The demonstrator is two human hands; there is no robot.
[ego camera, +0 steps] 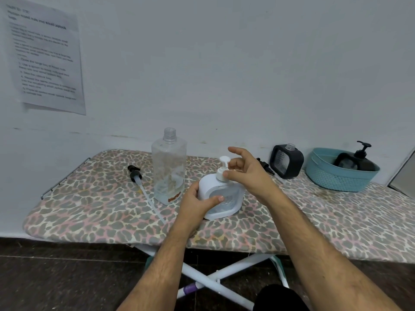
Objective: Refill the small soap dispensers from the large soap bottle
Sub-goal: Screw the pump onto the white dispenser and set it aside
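- The small white plastic soap dispenser (221, 196) with a clear front window stands upright on the leopard-print padded bench (89, 209), near its middle; every place below is told from this dispenser.
- The left hand (197, 204) is clamped on the dispenser's left side, thumb lying across the clear front.
- The right hand (246, 170) is at the white pump head (223, 168) on top: thumb and a fingertip pinch the pump collar, the other fingers spread apart above it.
- Just left of the dispenser, close but apart, stands the large clear plastic soap bottle (168, 167), upright, its threaded neck uncapped and nearly no liquid showing inside.
- Further left, beyond the large bottle, a black pump head with a long white dip tube (143, 187) lies flat on the bench.
- Behind and to the right, a black-framed clear small dispenser (286, 161) stands by the wall with its neck uncapped; a small black pump part (266, 166) lies between it and the right hand, partly hidden by the fingers.
- Far right, a teal woven plastic basket (341, 176) holds another black-framed dispenser with a black pump (357, 159) fitted.
- The bench rests on crossed white legs (215, 279) over a dark floor (56, 277).
- A plain pale wall (247, 63) runs behind; up to the left a printed paper sheet (45, 57) hangs on it, its text too blurred to read.
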